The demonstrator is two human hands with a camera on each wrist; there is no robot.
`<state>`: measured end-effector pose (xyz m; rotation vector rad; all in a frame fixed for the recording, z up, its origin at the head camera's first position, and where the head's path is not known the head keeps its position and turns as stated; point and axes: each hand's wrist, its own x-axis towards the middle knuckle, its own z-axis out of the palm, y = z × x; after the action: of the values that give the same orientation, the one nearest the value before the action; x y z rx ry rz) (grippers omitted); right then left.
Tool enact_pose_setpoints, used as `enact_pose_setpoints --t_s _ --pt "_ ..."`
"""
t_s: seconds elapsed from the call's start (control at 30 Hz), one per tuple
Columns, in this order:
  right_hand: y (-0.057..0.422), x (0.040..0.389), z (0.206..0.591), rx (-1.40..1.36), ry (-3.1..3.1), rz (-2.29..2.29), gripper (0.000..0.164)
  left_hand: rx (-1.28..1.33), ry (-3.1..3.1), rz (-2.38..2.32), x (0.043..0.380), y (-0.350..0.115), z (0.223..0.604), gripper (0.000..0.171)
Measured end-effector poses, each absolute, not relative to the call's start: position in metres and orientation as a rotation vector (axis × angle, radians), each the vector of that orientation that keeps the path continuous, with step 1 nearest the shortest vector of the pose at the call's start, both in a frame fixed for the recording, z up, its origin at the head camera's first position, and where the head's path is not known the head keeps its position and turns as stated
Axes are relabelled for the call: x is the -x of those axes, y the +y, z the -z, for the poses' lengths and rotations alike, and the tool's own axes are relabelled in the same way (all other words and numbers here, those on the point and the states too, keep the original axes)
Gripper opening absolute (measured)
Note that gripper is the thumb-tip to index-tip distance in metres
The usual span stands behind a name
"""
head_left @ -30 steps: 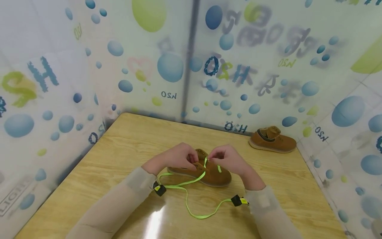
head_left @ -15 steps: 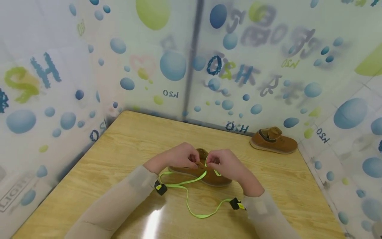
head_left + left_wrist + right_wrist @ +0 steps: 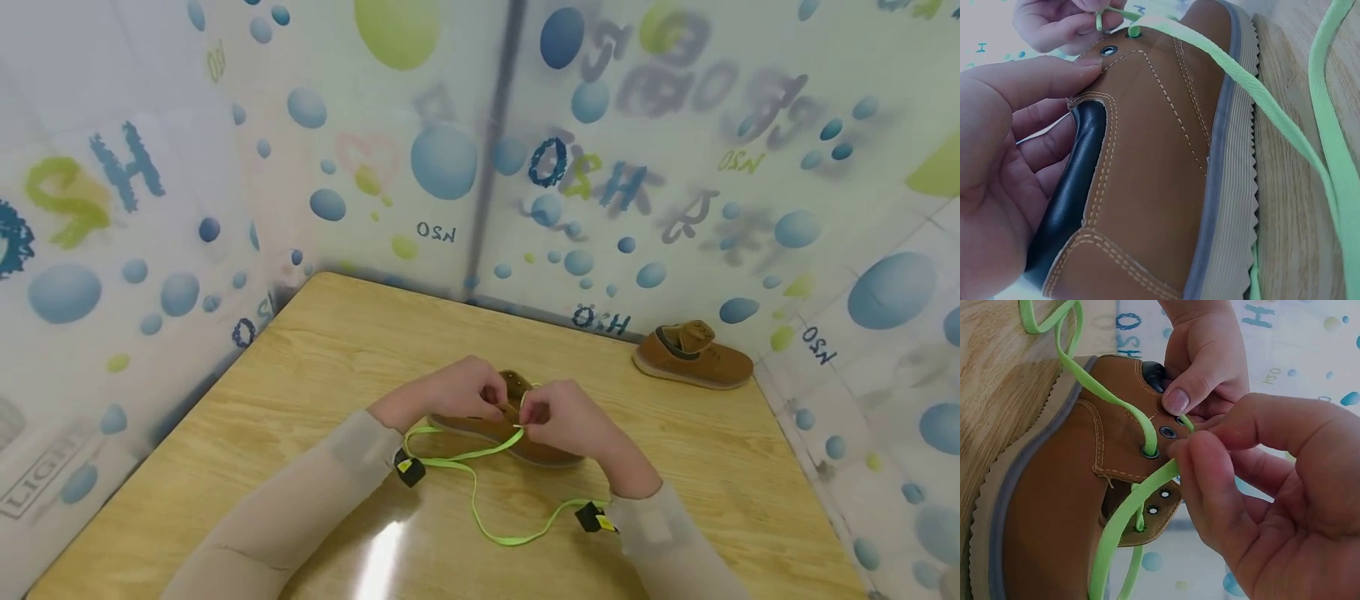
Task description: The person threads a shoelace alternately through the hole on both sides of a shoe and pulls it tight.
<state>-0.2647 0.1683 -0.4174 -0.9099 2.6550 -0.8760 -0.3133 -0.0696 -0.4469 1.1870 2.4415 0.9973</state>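
A brown shoe (image 3: 551, 456) with a dark padded collar (image 3: 1063, 187) lies on the table beneath both hands. My left hand (image 3: 468, 390) grips its eyelet flap, the thumb outside and the fingers inside the opening. A flat neon-green shoelace (image 3: 1235, 72) runs out of one eyelet (image 3: 1149, 452); the eyelet (image 3: 1167, 432) beside it has no lace through it. Between thumb and forefinger, my right hand (image 3: 570, 417) pinches the lace near one end, its tip pointing toward the eyelets. The tongue (image 3: 1159, 512) shows holes, with lace passing through one.
Loose lace loops across the wooden table (image 3: 360, 333) in front of the shoe. A second brown shoe (image 3: 693, 357), with no lace showing, stands at the back right against the patterned wall covering (image 3: 375, 275). Black wrist cameras (image 3: 409, 468) sit under both cuffs.
My right hand has come down and slightly closer to the left, bringing the lace end from above the shoe to the eyelet flap. The left hand keeps its grip.
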Motion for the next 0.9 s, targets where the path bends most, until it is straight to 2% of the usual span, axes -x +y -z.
enact_pose_setpoints --t_s 0.7,0.9 --pt "0.149 0.247 0.415 0.794 2.902 0.748 0.019 -1.13 2.392 -1.033 0.31 -0.07 0.441 0.007" --pt "0.145 0.249 0.419 0.733 2.898 0.804 0.015 -1.139 2.376 -1.037 0.309 -0.073 0.439 0.004"
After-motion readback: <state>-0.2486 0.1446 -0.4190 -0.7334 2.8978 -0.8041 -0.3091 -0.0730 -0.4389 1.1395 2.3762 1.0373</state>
